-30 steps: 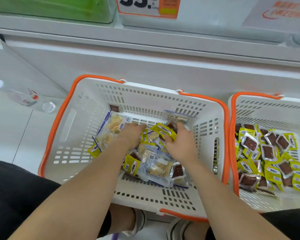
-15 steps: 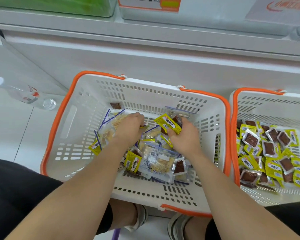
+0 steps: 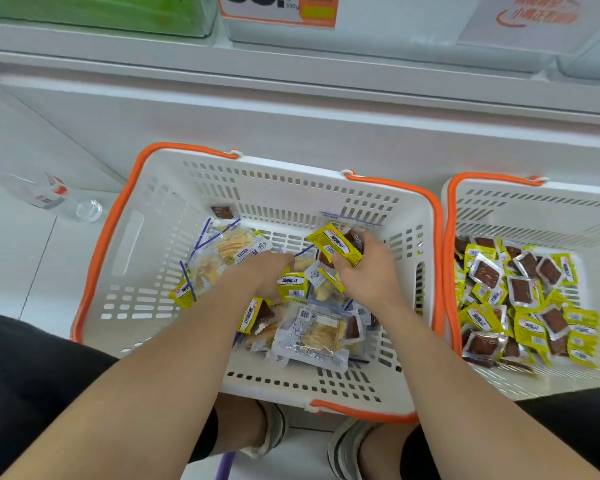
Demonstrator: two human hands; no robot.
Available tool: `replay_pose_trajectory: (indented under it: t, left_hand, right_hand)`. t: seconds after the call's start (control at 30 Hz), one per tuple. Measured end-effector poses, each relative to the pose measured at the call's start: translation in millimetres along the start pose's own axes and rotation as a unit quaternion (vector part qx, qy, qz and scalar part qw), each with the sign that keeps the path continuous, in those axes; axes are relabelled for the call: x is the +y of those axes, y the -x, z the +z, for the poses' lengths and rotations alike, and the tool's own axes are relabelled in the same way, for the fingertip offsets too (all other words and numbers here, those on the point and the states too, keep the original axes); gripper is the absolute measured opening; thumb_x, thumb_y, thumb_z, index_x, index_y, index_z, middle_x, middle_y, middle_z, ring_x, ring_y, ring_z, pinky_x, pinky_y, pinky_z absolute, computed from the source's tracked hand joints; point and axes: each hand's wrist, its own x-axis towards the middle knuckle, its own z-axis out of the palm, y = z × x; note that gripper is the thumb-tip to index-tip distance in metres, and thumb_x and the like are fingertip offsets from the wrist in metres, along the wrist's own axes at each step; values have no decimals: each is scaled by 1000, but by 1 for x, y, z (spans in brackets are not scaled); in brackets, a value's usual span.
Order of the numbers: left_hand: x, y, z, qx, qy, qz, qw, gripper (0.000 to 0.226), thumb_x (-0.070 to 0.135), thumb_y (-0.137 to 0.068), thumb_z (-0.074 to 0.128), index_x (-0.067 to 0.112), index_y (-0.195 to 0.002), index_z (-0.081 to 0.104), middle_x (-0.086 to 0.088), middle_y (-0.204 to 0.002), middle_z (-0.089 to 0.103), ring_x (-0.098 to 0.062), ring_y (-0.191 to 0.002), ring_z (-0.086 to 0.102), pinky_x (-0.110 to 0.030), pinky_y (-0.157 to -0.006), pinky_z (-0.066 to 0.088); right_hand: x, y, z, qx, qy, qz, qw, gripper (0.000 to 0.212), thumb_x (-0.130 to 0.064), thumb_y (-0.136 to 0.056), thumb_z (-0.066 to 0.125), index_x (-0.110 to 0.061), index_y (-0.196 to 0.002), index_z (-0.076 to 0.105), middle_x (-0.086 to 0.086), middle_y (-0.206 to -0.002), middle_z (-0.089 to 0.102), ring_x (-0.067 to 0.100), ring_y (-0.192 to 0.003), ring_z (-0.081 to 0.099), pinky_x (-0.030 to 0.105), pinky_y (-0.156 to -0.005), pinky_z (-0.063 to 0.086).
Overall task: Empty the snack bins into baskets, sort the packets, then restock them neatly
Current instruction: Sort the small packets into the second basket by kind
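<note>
Mid-sorting, the right hand [image 3: 368, 277] is clutching a yellow packet [image 3: 336, 249] just above the pile [image 3: 309, 336] in the mixed basket [image 3: 118, 233], the left hand [image 3: 260, 275] is digging in, grip hidden, and next probably comes carrying it to the right-hand basket [image 3: 448, 244].

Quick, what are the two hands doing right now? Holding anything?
Left hand: down in the mixed packets, fingertips hidden; cannot tell if it holds one.
Right hand: closed on a yellow packet.
</note>
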Motion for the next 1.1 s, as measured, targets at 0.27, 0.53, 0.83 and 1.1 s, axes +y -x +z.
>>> replay_pose_trajectory:
  t: [0.27,0.53,0.83,1.1]
  left_hand:
    - [4,38,-29,16,139,-4,990,70,24,-97,74,25,-159,40,-3,-163,36,-32,-135,54,-44,-103,52]
    - [2,87,-60,251,358,9,899,20,13,-98,71,26,-111,62,2,-101,64,-19,-82,61,-27,-67,49]
    - [-33,80,16,0,-35,-85,996,57,-2,-93,61,29,-141,55,-11,-158,36,-37,-143,41,-53,-114,41]
    - [-35,85,43,99,50,-307,945,96,42,-86,65,-2,-155,14,-20,-151,23,-45,-141,23,-54,-111,35]
  right_hand:
    - [-4,4,-8,-17,0,-8,1000,34,-23,-93,74,-19,-126,65,-6,-107,74,16,-97,69,28,-81,50]
    - [-26,14,-19,12,-2,-26,1000,33,-19,-91,75,-15,-123,67,-4,-106,74,20,-99,69,33,-86,53]
    - [-31,33,-11,-143,106,-18,984,43,-35,-95,73,-19,-130,53,-2,-104,65,17,-65,67,32,-54,52]
    - [-51,48,37,-267,132,28,954,37,-34,-83,76,-9,-78,49,13,-67,48,22,-59,45,34,-55,33]
